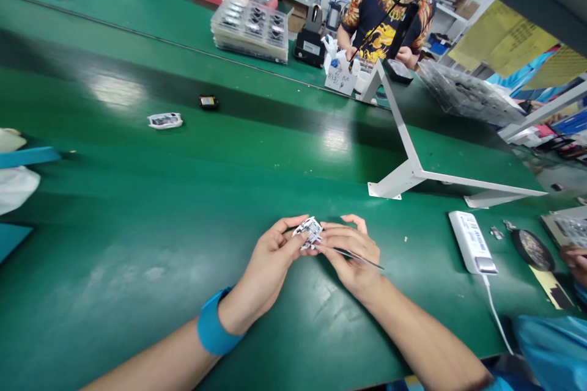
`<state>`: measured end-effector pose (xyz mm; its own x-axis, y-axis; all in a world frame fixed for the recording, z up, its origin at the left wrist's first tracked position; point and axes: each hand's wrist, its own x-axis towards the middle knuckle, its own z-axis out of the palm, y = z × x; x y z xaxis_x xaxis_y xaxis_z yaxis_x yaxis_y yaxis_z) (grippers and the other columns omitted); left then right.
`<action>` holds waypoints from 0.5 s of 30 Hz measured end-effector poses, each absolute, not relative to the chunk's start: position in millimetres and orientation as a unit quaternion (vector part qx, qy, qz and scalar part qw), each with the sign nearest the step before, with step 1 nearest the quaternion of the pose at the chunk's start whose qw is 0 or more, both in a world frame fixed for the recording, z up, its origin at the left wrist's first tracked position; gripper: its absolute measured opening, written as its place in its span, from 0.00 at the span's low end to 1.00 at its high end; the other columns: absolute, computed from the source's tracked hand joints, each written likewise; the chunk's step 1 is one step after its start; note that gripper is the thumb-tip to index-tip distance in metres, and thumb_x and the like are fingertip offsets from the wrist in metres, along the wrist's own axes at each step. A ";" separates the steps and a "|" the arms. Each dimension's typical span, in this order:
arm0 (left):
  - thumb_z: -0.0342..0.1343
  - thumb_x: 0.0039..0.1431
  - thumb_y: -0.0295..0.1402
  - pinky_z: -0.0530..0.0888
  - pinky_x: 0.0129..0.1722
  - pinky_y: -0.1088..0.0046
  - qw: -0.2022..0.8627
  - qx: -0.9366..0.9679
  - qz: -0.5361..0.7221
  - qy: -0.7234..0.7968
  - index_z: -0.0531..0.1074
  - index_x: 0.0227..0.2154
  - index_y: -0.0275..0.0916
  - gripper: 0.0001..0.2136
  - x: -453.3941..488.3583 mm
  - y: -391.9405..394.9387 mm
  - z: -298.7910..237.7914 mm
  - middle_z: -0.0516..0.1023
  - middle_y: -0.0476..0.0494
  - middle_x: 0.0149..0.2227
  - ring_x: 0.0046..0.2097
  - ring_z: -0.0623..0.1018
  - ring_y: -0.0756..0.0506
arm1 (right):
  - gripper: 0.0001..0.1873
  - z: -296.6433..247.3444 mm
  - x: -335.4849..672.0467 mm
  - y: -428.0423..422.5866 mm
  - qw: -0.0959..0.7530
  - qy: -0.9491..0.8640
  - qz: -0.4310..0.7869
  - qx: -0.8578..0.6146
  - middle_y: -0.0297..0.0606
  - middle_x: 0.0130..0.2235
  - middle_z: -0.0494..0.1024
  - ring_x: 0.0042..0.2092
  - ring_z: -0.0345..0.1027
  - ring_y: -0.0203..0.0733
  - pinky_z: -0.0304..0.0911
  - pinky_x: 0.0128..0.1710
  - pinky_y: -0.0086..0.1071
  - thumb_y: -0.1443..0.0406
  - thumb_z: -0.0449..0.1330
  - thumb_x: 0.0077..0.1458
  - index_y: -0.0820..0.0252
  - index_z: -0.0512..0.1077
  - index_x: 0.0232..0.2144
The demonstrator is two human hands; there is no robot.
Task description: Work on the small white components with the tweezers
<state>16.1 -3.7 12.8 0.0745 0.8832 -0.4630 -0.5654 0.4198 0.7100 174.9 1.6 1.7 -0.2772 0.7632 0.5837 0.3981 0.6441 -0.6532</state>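
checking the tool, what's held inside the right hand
Slim metal tweezers stick out of the right hand; its fingers cover the held end, which cannot be seen.

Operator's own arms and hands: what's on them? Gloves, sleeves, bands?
The left hand and right hand are ungloved. A wide, bright blue band wraps the left wrist. The left forearm and right forearm are bare, with no sleeve in view.
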 end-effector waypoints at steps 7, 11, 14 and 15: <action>0.70 0.40 0.33 0.76 0.33 0.74 0.711 0.172 0.512 0.451 0.74 0.38 0.34 0.20 15.5 -4.6 13.7 0.83 0.45 0.33 0.32 0.79 0.49 | 0.07 -1.1 178.0 0.8 0.446 -0.828 0.082 -0.330 0.37 0.38 0.84 0.43 0.79 0.48 0.62 0.51 0.48 0.70 0.62 0.58 0.54 0.76 0.37; 0.70 0.42 0.35 0.77 0.33 0.71 0.726 0.193 0.489 0.444 0.74 0.39 0.32 0.21 17.4 -7.1 12.6 0.83 0.44 0.33 0.31 0.80 0.47 | 0.11 -1.9 185.5 4.3 0.449 -0.826 0.032 -0.340 0.40 0.39 0.83 0.37 0.79 0.42 0.64 0.50 0.47 0.73 0.60 0.58 0.54 0.76 0.39; 0.69 0.43 0.35 0.77 0.35 0.70 0.728 0.196 0.489 0.438 0.73 0.41 0.33 0.21 17.4 -7.2 11.5 0.83 0.43 0.34 0.32 0.81 0.46 | 0.10 -0.4 187.2 6.0 0.487 -0.798 0.058 -0.350 0.40 0.38 0.83 0.34 0.79 0.42 0.64 0.49 0.48 0.73 0.63 0.56 0.54 0.75 0.38; 0.69 0.43 0.35 0.77 0.36 0.69 0.726 0.195 0.493 0.438 0.72 0.41 0.33 0.21 17.1 -7.0 11.3 0.83 0.43 0.34 0.33 0.81 0.46 | 0.09 0.4 186.4 6.1 0.497 -0.789 0.073 -0.354 0.39 0.38 0.83 0.34 0.79 0.43 0.64 0.49 0.49 0.73 0.64 0.55 0.55 0.75 0.37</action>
